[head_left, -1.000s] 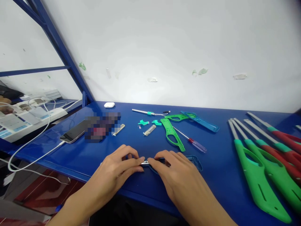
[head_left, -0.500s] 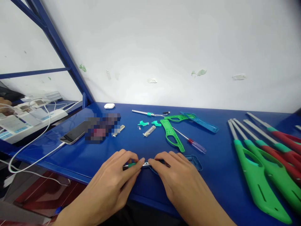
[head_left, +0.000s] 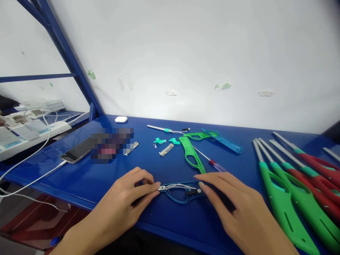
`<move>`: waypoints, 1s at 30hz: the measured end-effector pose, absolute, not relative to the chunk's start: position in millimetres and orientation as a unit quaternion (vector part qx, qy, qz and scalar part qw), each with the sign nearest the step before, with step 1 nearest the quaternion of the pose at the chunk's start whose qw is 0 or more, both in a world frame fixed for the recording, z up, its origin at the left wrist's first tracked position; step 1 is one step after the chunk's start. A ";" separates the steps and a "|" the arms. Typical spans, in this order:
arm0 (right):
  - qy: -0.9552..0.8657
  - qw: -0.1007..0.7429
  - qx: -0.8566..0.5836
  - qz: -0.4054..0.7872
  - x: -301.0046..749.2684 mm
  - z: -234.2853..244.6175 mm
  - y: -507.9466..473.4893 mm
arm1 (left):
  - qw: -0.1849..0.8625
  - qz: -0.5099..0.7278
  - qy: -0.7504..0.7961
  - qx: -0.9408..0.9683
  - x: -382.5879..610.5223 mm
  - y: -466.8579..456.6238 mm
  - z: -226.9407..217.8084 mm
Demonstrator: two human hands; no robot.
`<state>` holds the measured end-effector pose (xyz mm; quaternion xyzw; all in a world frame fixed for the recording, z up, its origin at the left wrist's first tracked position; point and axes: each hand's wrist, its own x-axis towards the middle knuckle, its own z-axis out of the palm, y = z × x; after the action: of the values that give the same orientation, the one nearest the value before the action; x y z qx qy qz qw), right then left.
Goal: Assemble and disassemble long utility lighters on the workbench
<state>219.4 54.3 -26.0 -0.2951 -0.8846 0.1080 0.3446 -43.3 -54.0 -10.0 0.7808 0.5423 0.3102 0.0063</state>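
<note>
A blue lighter handle shell [head_left: 178, 194] lies open on the blue table near the front edge, with white wires and a small black part inside it. My left hand [head_left: 127, 198] is closed, pinching the metal tube end at the shell's left tip. My right hand [head_left: 233, 205] rests on the shell's right end, index finger stretched toward the black part, fingers held together.
Green handle shells [head_left: 191, 153], a blue shell [head_left: 223, 141], a red-handled screwdriver [head_left: 211, 162] and small teal parts [head_left: 159, 141] lie behind. Several assembled green and red lighters [head_left: 287, 187] fill the right. A phone [head_left: 75, 152] on a white cable and an earbud case [head_left: 121, 119] sit left.
My right hand slid right along the shell, uncovering its handle loop with wires and black part. My left hand stayed at the tube end. The view shifted slightly.
</note>
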 end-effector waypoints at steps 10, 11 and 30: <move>-0.892 0.334 -0.273 0.135 227.8 -33.9 50.7 | 0.059 0.195 0.626 0.752 -47.0 -47.8 6.8; -0.892 0.337 -0.268 0.136 227.8 -33.5 51.1 | 0.048 0.194 0.630 0.751 -45.1 -47.5 8.2; -0.902 0.366 -0.223 0.058 225.8 -15.1 50.9 | 0.109 0.317 0.535 0.775 -21.4 -24.7 -7.5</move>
<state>225.8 50.9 -15.1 -0.2232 -0.9017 0.0579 0.3657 -21.4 -24.7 -7.5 0.7754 0.5354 0.3166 0.1090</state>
